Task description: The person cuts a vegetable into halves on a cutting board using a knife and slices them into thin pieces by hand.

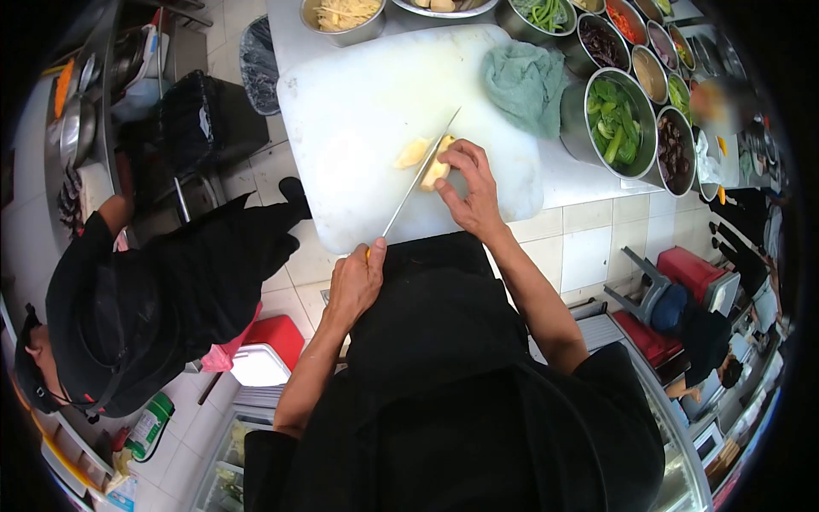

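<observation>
My left hand (pixel 357 282) is closed round the handle of a kitchen knife (pixel 401 205), whose long blade points up and away to the right. The blade rests against a peeled pale-yellow vegetable (pixel 436 174), perhaps a potato. My right hand (pixel 471 189) grips that vegetable from the right, fingers bent over its top end and thumb near its lower end. On the blade's left side lies a thin cut slice (pixel 411 154). All of this is on a white cutting board (pixel 358 94). The vegetable's underside is hidden.
A crumpled green cloth (pixel 525 85) lies at the board's right edge. Steel pots of cut vegetables, one with green leaves (pixel 612 124), crowd the right. A bowl of pale strips (pixel 345 15) stands beyond the board. Another person in black (pixel 145 299) bends at the left counter.
</observation>
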Tool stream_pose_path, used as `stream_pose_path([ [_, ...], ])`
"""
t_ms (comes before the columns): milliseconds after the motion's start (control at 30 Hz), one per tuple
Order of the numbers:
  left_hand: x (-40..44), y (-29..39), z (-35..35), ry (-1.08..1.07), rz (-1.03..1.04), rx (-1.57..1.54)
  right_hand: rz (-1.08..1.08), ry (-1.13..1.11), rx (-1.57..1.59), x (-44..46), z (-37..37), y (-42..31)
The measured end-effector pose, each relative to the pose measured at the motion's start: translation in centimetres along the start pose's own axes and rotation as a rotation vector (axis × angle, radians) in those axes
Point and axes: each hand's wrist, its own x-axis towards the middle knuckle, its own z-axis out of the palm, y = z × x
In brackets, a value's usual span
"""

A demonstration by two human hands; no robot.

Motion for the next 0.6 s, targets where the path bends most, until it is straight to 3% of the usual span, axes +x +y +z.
stream_pose_path([
  [133,0.5,-1.5,0.1,-0.003,0.040,-0.144,-0.021,0.010,-0.040,0.2,0.0,-1.6],
  [333,1.5,-2.4,-0.8,-0.182,-0.100,-0.322,-0.150,0.034,-0.232,1.2,1.1,-0.2],
  [433,1.4,-2.2,-1.1,-0.287,-0.155,-0.496,-0.108,-0.041,-0.347,2.2,-1.2,-2.3],
  [533,1.7,-2.7,-0.9,-0.374,-0.141,-0.630,0.113,-0.163,-0.454,3.2,-3.7,-4.4],
  [600,2.1,-3.0,-0.6,-0.417,-0.157,-0.688,0.143,-0.233,-0.498,4.2,-4.2,-5.4],
])
